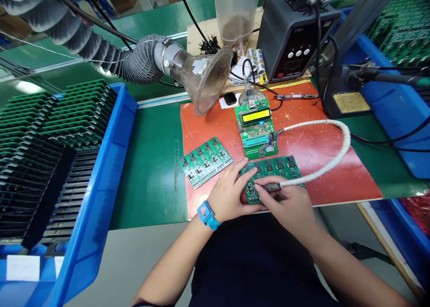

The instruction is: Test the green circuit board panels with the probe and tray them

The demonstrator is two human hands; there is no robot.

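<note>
A green circuit board [280,167] with small displays lies on the orange mat [339,172]. My left hand [230,190], with a blue wrist device, grips its left end, thumb at the near edge and fingers over the top. My right hand [290,206] pinches a grey probe [271,187] against the board's left part; its tip is hidden by the fingers. A white wrapped cable [344,139] loops from the probe to a programmer board [255,141] with a lit yellow screen, just behind. Another circuit board [206,161] lies to the left.
Blue bins [116,132] of stacked boards flank the workspace, with another bin [386,110] at right. A fume funnel [213,80] hangs over the mat's back left. Behind stand a soldering station [292,38] and a plastic container [237,15].
</note>
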